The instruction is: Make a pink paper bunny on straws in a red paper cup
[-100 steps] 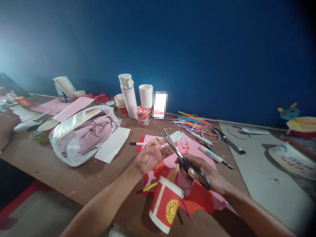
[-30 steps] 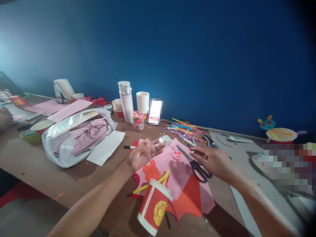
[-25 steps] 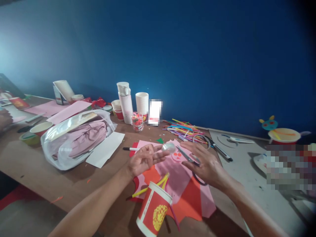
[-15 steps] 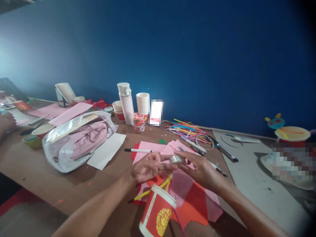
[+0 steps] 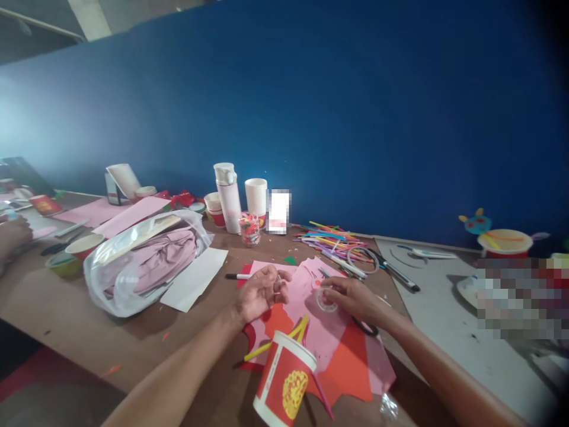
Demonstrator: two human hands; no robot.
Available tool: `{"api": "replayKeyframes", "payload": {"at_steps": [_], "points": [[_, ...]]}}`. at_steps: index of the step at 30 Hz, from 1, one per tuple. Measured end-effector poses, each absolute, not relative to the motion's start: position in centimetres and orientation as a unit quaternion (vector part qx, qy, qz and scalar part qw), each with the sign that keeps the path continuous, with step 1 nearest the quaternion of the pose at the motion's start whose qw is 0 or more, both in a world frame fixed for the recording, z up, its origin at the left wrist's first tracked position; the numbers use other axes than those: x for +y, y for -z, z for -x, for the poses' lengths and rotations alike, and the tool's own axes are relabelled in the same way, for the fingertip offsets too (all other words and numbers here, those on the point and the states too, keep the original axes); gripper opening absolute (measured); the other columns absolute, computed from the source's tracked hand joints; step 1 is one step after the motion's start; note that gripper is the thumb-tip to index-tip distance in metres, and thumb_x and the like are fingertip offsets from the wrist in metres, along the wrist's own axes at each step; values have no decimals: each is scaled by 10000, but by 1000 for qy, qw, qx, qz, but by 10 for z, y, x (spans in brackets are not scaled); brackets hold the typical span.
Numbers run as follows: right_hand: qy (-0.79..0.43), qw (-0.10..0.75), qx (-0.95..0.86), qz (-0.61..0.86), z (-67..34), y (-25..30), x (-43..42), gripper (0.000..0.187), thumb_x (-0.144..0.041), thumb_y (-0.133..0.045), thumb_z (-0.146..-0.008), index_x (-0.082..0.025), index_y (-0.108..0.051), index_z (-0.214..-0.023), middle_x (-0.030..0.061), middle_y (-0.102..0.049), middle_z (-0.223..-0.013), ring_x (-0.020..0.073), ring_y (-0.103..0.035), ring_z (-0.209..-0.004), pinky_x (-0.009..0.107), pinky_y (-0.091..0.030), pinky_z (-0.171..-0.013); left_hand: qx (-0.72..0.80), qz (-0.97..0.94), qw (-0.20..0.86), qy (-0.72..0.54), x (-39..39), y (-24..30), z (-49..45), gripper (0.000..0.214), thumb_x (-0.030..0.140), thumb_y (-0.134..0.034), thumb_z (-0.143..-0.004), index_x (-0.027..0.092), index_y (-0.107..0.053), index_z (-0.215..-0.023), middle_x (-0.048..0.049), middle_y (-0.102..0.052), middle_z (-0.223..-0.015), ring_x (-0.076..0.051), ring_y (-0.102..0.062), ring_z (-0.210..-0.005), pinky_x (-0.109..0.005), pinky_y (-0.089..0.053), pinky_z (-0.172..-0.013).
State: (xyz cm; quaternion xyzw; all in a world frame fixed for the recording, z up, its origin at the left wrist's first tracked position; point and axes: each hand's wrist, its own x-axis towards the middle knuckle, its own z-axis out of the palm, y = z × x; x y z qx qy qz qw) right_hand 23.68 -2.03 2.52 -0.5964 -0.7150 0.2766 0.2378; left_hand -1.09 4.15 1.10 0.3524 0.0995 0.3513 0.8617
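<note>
My right hand (image 5: 351, 299) grips a roll of clear tape (image 5: 328, 301) at its edge, tilted over pink paper (image 5: 306, 326). My left hand (image 5: 264, 293) is apart from it, fingers curled and pressed together; a small glint shows at the fingertips, but I cannot make out what they hold. Below my hands a red and white paper cup (image 5: 287, 379) with a yellow emblem leans to one side. Yellow pipe cleaners (image 5: 299, 327) and a purple stick (image 5: 320, 396) lie against it. Orange paper (image 5: 351, 367) lies with the pink sheet. Scissors (image 5: 367, 327) are partly hidden under my right hand.
A plastic bag with pink cloth (image 5: 146, 261) and a white card (image 5: 195, 279) lie to the left. Behind stand a bottle (image 5: 230, 204), stacked cups (image 5: 256, 196) and a small jar (image 5: 249, 230). Colourful pipe cleaners (image 5: 333, 240) are piled behind right. Another person's hand (image 5: 13, 234) is far left.
My hands have drawn apart, and the tape roll has moved away from my left hand, lower and slightly right, in my right hand. The view has tilted up slightly.
</note>
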Motion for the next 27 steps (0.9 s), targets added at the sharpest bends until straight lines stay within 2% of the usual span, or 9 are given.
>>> {"api": "replayKeyframes", "payload": {"at_steps": [7, 12, 20, 24, 27], "points": [[-249, 228, -737, 586, -226, -20, -22, 282, -318, -425, -858, -207, -674, -931, 40, -699, -832, 178, -618, -725, 265, -429, -662, 137, -358, 851, -360, 43, -10, 11, 138, 190, -623, -758, 147, -503, -706, -19, -605, -814, -69, -515, -558, -259, -526, -579], [-199, 208, -754, 590, -223, -16, -23, 266, -280, -424, -860, -214, -679, -900, 41, -703, -822, 179, -622, -723, 260, -409, -646, 154, -357, 846, -365, 42, -16, 14, 119, 202, -631, -745, 153, -524, -728, -28, -608, -856, -75, -516, -558, -237, -506, -517], [-176, 200, -768, 582, -221, -7, -25, 251, -279, -435, -856, -208, -672, -895, 53, -706, -842, 180, -624, -753, 254, -417, -666, 158, -347, 841, -384, 46, -17, 17, 41, 178, -610, -745, 153, -586, -767, -54, -619, -951, -98, -531, -599, -279, -520, -531], [-161, 197, -762, 596, -222, -6, -29, 270, -291, -413, -862, -205, -655, -944, 60, -698, -891, 186, -624, -790, 260, -413, -677, 175, -338, 833, -401, 46, -16, 16, 50, 176, -607, -744, 135, -620, -770, -42, -618, -870, -76, -497, -539, -267, -510, -506], [-145, 188, -762, 603, -220, -10, -32, 258, -274, -399, -863, -198, -646, -868, 47, -689, -822, 167, -607, -712, 248, -387, -621, 202, -334, 829, -400, 45, -17, 14, 71, 183, -618, -739, 120, -630, -772, -31, -603, -779, -64, -473, -503, -255, -506, -498]]}}
